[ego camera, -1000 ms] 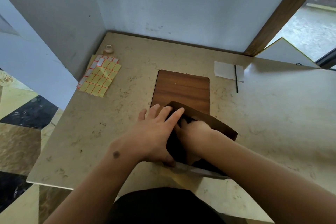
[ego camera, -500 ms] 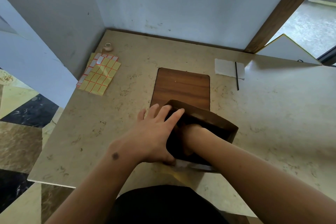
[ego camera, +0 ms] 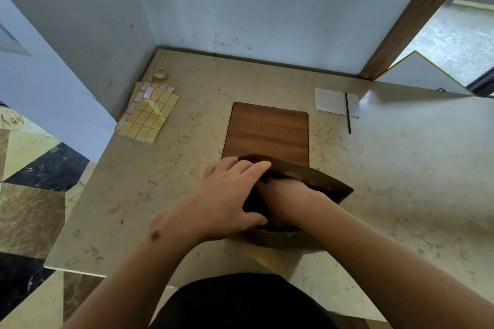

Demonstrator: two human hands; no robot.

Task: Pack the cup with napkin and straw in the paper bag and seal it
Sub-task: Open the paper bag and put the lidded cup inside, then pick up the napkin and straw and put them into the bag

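Left hand point(ego camera: 227, 195) grips paper bag point(ego camera: 320, 181) rim — right hand point(ego camera: 283, 195) inside, grip hidden.

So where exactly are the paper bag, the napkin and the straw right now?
paper bag point(ego camera: 320, 181): head view, on its far brown wall, by the open mouth.
napkin point(ego camera: 330, 101): head view, on the white sheet's middle, left of the straw.
straw point(ego camera: 348, 115): head view, midway along the thin black stick.
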